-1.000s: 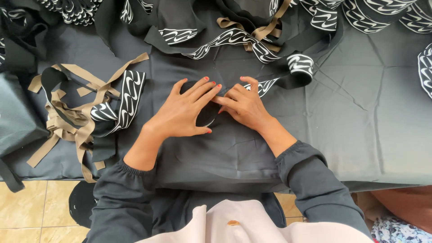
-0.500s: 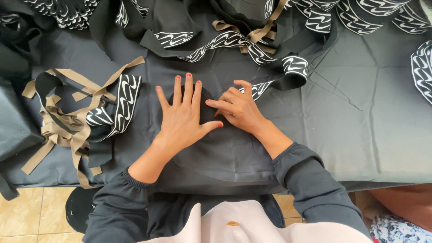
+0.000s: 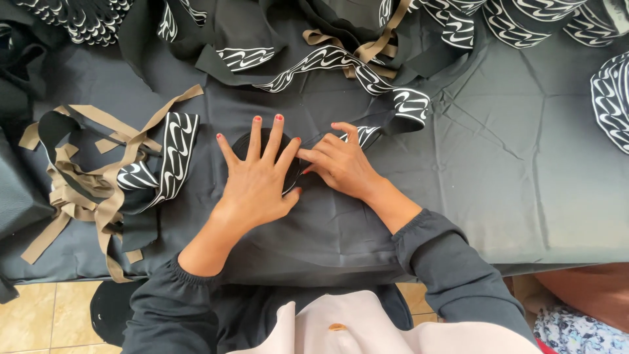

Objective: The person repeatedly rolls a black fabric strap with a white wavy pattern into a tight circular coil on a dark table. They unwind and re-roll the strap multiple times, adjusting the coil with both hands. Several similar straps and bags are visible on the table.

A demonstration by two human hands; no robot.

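The black fabric piece, a small dark rounded cut, lies near the middle of the counter, on the grey-black cloth that covers it, and is mostly hidden under the left hand. That hand lies flat on it with the fingers spread wide, gripping nothing; the flat palm seems meant to pin the piece and press it smooth against the cloth. The right hand sits just beside it on the right, touching the left hand's fingers, with its own fingertips bunched at the piece's right edge. Its grip looks narrow, as if pinching or tucking that edge, but whether anything sits between the fingers cannot be told from here.

Just beyond the right hand, the end of a black band with white wave print runs toward the far right and joins a loose heap of such bands and tan straps along the far edge. To the left, well apart from the hands, lies a tangle of tan webbing with another wave-printed band across it, set aside within reach. More printed bands lie at the right edge. Dark sleeves and a pale garment show at the near edge, and a tiled floor below the counter at the near left.
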